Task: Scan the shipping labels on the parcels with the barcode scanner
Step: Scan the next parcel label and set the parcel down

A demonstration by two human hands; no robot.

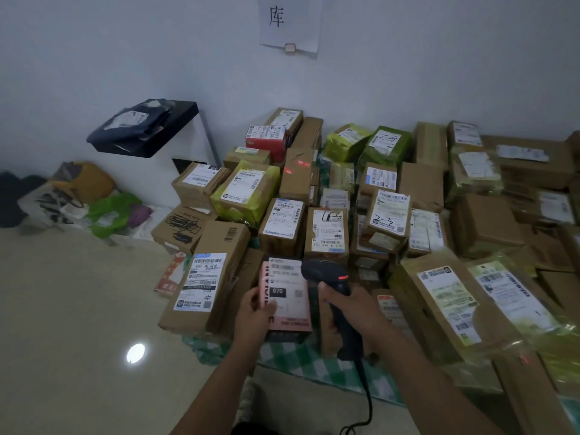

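Glossy beige floor [78,309], green checked cloth [292,356], white wall [125,58] behind.
The right hand [351,312] curls its fingers round a black corded barcode scanner [326,273]; the left hand [254,312] pinches a small pink cardboard box [290,323], its white shipping label [287,277] just beside the scanner's head. Beyond, brown cardboard parcels [420,186] pile toward the wall.

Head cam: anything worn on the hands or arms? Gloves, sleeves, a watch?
Nothing worn that shows. The left hand and right hand have no gloves and no rings I can make out. The left forearm and right forearm show no sleeve cuff, watch or wristband up to the frame edge. The image is soft, so small items could be missed.
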